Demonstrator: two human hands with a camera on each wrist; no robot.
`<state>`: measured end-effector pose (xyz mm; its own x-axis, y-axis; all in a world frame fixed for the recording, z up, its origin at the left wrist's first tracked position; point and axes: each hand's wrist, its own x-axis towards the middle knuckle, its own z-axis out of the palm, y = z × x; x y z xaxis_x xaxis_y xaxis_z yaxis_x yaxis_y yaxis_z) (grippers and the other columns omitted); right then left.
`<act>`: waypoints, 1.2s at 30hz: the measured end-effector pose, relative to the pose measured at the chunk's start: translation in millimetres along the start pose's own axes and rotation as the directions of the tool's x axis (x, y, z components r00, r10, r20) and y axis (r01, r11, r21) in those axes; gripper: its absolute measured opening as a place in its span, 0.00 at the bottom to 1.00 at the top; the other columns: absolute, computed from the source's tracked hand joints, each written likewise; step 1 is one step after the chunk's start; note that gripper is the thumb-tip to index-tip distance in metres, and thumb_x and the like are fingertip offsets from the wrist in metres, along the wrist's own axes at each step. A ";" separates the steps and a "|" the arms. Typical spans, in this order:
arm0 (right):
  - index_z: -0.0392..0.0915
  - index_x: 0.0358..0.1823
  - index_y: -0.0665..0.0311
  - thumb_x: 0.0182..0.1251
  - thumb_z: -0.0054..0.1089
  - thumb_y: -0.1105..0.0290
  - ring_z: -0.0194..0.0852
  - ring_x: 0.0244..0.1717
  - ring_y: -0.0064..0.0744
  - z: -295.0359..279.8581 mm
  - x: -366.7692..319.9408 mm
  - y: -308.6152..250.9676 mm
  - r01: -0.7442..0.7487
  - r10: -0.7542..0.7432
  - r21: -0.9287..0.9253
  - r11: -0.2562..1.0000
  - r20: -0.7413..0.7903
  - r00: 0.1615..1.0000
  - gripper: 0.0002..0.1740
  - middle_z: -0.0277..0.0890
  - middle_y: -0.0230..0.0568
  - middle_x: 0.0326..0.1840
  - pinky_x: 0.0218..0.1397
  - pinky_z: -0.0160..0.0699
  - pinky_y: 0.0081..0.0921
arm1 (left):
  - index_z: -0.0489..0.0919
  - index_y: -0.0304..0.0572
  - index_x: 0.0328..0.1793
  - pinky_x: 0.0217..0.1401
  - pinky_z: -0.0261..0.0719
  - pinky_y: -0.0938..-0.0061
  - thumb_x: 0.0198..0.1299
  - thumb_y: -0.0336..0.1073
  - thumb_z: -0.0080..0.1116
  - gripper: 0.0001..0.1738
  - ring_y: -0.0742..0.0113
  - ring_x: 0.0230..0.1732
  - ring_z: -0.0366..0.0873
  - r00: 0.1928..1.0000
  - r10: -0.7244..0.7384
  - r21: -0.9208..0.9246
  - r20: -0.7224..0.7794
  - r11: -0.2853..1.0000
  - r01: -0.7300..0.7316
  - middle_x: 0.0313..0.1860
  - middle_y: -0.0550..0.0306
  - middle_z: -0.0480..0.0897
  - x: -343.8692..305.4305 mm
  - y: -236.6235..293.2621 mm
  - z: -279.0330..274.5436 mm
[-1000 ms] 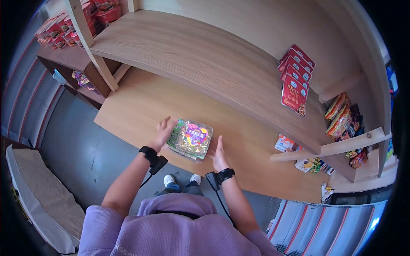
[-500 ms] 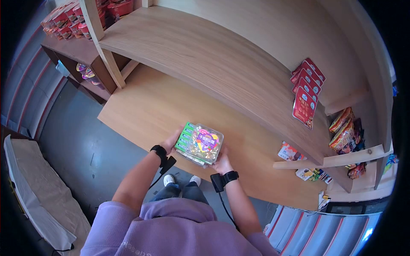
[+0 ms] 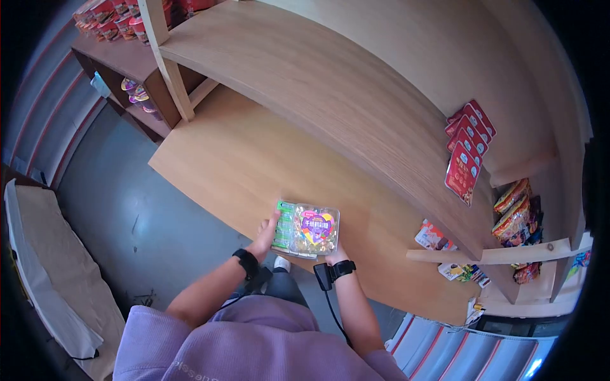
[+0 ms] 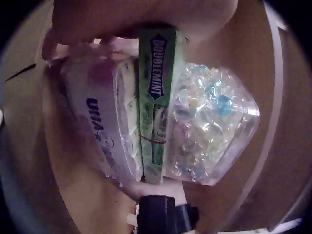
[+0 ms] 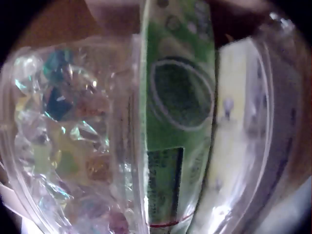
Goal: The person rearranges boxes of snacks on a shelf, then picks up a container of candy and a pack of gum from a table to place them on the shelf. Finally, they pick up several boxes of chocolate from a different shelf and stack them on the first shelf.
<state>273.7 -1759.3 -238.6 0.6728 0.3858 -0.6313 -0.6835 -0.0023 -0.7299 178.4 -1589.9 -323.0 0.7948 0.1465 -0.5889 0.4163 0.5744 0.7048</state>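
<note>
Both hands hold a stack of packages near the table's front edge. The left hand (image 3: 265, 240) grips its left side, the thumb along a green gum package (image 3: 284, 223). The right hand (image 3: 337, 253) holds the lower right corner, its fingers mostly hidden behind a clear box of wrapped candies (image 3: 316, 230). In the left wrist view, a green DOUBLEMINT package (image 4: 155, 87) stands between the candy box (image 4: 212, 126) and a clear package lettered UHA (image 4: 101, 129). The right wrist view shows the candy box (image 5: 68, 131) and green package (image 5: 180, 97) close up.
A wooden shelf (image 3: 318, 108) overhangs the wooden table (image 3: 229, 146). Red packets (image 3: 467, 155) stand on the shelf, with snack bags (image 3: 513, 213) farther right. Smaller packages (image 3: 435, 235) lie at the table's right, near a wooden strut (image 3: 489, 256). Cups (image 3: 114, 22) fill the upper left.
A second ago both hands had spread fingers beside the stack; now they hold it. The stack has shifted rightward and towards the body in the head view, which has itself moved.
</note>
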 end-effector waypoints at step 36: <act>0.64 0.63 0.64 0.72 0.28 0.38 0.72 0.58 0.33 33.7 -17.8 -40.2 -0.223 0.442 -0.480 0.848 0.411 0.797 0.37 0.70 0.43 0.60 0.59 0.75 0.31 | 0.38 0.49 0.75 0.70 0.61 0.57 0.54 0.42 0.65 0.52 0.59 0.71 0.57 0.976 0.164 -0.609 -0.145 0.763 -0.219 0.70 0.53 0.58 -123.0 -26.9 38.5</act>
<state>279.7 -1734.9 -189.2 0.1178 0.6857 -0.7183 -0.5939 -0.5311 -0.6044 86.3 -1654.4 -254.3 0.7801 0.3538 -0.5160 -0.1249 0.8962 0.4257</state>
